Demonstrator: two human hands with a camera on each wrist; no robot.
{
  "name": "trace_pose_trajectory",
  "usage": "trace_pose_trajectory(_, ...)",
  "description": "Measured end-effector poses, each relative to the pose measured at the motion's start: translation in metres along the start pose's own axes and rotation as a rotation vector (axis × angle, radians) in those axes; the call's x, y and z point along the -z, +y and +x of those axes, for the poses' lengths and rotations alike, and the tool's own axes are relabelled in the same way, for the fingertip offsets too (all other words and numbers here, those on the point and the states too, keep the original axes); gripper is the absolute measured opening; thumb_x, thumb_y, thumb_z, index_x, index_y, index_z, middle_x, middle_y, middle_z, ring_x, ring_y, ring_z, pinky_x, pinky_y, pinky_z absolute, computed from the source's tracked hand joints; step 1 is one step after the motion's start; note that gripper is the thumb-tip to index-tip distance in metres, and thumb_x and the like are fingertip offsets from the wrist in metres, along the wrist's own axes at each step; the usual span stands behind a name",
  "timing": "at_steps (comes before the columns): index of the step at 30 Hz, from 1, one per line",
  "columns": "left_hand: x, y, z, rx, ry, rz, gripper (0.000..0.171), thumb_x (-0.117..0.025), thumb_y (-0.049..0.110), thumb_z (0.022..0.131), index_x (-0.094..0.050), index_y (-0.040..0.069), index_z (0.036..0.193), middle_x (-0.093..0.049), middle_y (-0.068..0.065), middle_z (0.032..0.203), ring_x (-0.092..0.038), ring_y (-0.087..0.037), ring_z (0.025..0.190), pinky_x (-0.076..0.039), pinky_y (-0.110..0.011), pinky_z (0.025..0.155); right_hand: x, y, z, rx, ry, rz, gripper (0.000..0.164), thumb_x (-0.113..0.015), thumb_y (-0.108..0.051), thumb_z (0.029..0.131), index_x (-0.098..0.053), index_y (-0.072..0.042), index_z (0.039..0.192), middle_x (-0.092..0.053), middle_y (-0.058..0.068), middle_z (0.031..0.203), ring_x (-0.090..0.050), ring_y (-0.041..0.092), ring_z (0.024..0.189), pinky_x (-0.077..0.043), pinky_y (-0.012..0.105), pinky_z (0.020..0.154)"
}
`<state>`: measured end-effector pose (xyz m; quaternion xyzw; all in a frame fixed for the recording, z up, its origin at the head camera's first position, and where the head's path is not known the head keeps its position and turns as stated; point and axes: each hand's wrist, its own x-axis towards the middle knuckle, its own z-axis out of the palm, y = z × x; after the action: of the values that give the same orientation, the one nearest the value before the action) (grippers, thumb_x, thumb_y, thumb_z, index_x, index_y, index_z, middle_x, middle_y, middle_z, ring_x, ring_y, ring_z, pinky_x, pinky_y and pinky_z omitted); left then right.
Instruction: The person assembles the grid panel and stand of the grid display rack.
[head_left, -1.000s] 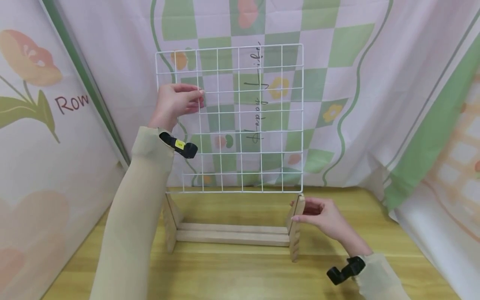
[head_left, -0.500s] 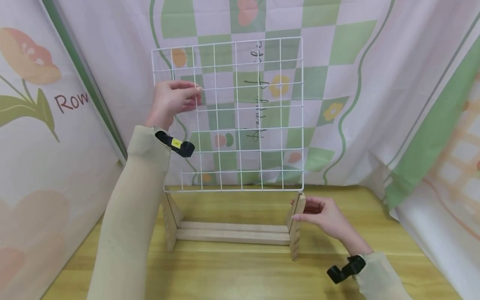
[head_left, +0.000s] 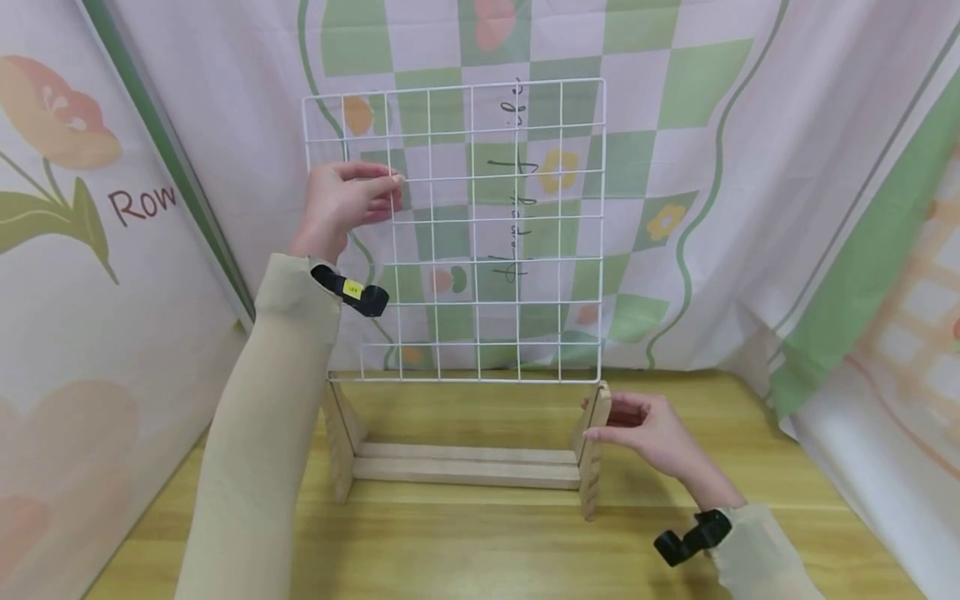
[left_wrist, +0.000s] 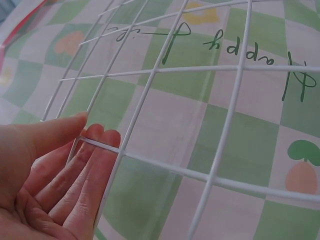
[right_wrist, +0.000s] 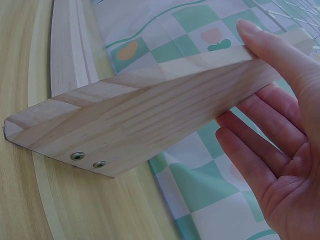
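My left hand point(head_left: 347, 200) pinches a wire of a white wire grid panel point(head_left: 476, 262) toward its upper left, thumb in front and fingers behind. The panel stands upright, its bottom edge level with the tops of a wooden stand's two side boards. That stand point(head_left: 465, 474) has two crossbars joining the boards. My right hand point(head_left: 651, 435) holds the right side board point(right_wrist: 165, 107) near its top, thumb on the front edge and fingers toward the back edge. In the left wrist view the thumb and fingertips meet around the wire point(left_wrist: 167, 166). Two metal fasteners point(right_wrist: 89, 160) show low on the board.
The stand rests on a wood-grain table point(head_left: 465, 550). Behind it hangs a green and white checked curtain point(head_left: 630, 167) with printed flowers and lettering. More printed cloth point(head_left: 67, 350) hangs at the left. Each wrist wears a black camera strap.
The grid panel has risen slightly and shifted left with my left hand, then its right side has dipped a little and moved left. My right hand and the stand stay put.
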<state>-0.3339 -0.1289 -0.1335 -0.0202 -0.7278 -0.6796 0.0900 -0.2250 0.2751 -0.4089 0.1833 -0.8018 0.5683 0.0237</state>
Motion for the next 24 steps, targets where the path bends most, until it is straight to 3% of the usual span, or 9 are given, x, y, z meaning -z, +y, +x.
trace_pose_trajectory(15,-0.0021,-0.0022,-0.0057,-0.034,-0.025,-0.003,0.028,-0.083,0.015,0.088,-0.073,0.004,0.111,-0.075,-0.010,0.093,-0.072,-0.022,0.084,-0.061,-0.029,0.082,-0.0014,0.0017,0.0027,-0.014,0.002,-0.009,0.042,-0.084,-0.012,0.086,-0.070,0.002,0.122,-0.074,0.015,0.110,-0.073,0.022,0.098,-0.060,0.032,0.083)
trace_pose_trajectory(24,-0.0012,-0.0074,-0.0096,-0.088,-0.025,0.026,0.030,-0.083,0.020,0.089,-0.074,0.003,0.111,-0.074,-0.011,0.096,-0.072,-0.023,0.087,-0.060,-0.028,0.083,-0.0026,0.0041,0.0025,0.003,0.008,-0.002,0.041,-0.084,-0.010,0.086,-0.070,0.002,0.123,-0.074,0.015,0.109,-0.073,0.023,0.096,-0.061,0.032,0.082)
